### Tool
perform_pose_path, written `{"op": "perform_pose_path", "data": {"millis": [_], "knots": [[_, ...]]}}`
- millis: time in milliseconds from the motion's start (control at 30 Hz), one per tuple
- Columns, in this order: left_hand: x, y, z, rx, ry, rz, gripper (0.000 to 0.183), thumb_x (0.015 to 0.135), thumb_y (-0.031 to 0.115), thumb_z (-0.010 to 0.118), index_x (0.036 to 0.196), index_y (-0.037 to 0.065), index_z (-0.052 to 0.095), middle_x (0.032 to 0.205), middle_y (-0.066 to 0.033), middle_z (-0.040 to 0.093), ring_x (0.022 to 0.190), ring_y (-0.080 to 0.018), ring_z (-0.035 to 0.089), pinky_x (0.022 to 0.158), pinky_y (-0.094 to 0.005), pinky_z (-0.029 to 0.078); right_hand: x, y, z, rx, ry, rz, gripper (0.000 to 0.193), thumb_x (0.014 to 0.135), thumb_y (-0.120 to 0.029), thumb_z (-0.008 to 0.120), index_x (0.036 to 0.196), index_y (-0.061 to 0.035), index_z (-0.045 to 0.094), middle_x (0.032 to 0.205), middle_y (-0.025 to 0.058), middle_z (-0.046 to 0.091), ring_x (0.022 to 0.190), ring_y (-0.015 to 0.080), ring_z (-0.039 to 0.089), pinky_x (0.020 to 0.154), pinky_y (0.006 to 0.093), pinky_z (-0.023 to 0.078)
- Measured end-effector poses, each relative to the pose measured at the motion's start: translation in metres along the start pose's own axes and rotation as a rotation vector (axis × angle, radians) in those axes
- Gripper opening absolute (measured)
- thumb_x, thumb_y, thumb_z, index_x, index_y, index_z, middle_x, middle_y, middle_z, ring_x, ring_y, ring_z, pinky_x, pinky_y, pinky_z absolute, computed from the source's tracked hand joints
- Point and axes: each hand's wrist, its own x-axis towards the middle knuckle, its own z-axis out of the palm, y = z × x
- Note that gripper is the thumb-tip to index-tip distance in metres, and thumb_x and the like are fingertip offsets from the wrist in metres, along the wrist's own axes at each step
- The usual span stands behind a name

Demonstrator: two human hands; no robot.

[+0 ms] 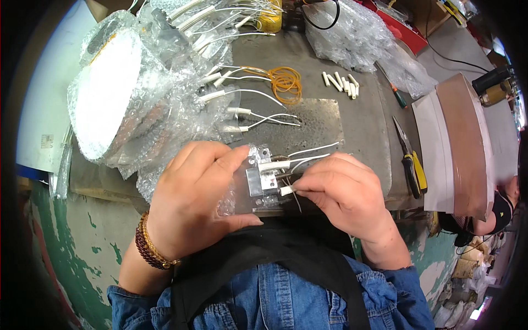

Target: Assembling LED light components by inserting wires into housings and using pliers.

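Note:
My left hand (190,184) grips a flat metal plate part (268,180) at the front edge of the table, thumb below and fingers above. A small dark grey block and a white sleeve (273,165) with white wires sit at the plate's right end. With thumb and forefinger together, my right hand (344,192) pinches a short white tube (286,190) beside that end, where a thin wire hangs down. Whether the tube is threaded on a wire cannot be made out. Clear plastic wrap partly covers the plate.
Bubble-wrapped parts (159,104) with white-sleeved wires fill the left. Beyond the hands lie orange rubber bands (287,83) and several loose white tubes (352,88). To the right are yellow-black pliers (413,170), a screwdriver (399,98) and a cardboard piece (467,143). Plastic bags (352,36) lie behind.

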Motion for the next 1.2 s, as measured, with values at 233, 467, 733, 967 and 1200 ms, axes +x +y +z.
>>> {"op": "perform_pose_path", "data": {"millis": [233,467,733,967,1200], "knots": [[0.006,0.014,-0.003,-0.015,0.025,0.068,0.087,0.048,0.025,0.094,0.125,0.0,0.062,0.108,-0.0165,0.064,0.097,-0.0364,0.061,0.086,-0.0425,0.051,0.001,-0.011,0.002,0.126,0.055,0.019,0.022,0.07,0.001,0.083,0.089,-0.0028,0.074,0.078,0.0104,0.069,0.069,0.0257,0.066,0.063,0.0337,0.053],[-0.003,0.012,-0.014,-0.017,0.113,0.046,0.095,0.045,0.025,0.098,0.128,0.0,0.059,0.107,-0.0164,0.063,0.099,-0.0341,0.062,0.087,-0.0428,0.051,-0.01,-0.009,-0.03,-0.179,0.098,0.111,0.016,0.079,-0.004,0.079,0.094,-0.0049,0.074,0.077,0.0087,0.068,0.069,0.0234,0.066,0.061,0.0324,0.051],[-0.004,0.011,0.003,-1.835,-0.154,-0.4,0.099,0.078,0.055,0.079,0.146,-0.004,0.038,0.127,-0.0122,0.057,0.106,-0.0165,0.062,0.089,-0.0292,0.05,0.011,-0.033,-0.015,0.164,0.139,-0.075,0.032,0.073,-0.01,0.085,0.102,-0.0029,0.072,0.095,0.0113,0.068,0.084,0.0292,0.068,0.073,0.0356,0.055],[-0.003,0.024,0.015,-1.77,-0.173,-0.429,0.097,0.073,0.07,0.077,0.135,0.001,0.048,0.124,-0.0081,0.059,0.114,-0.0145,0.058,0.1,-0.0312,0.046,0.025,-0.055,0.013,0.15,0.093,-0.163,0.037,0.068,-0.023,0.09,0.096,-0.0067,0.072,0.092,0.0058,0.068,0.08,0.0239,0.065,0.07,0.0358,0.05],[-0.002,0.018,0.02,-1.733,-0.194,-0.399,0.093,0.075,0.064,0.081,0.135,0.001,0.048,0.123,-0.0065,0.059,0.113,-0.0131,0.057,0.1,-0.0295,0.045,0.015,-0.06,0.022,0.128,0.027,-0.209,0.024,0.074,-0.02,0.08,0.092,-0.0115,0.065,0.095,0.0018,0.062,0.083,0.0207,0.061,0.072,0.0363,0.046]]}}
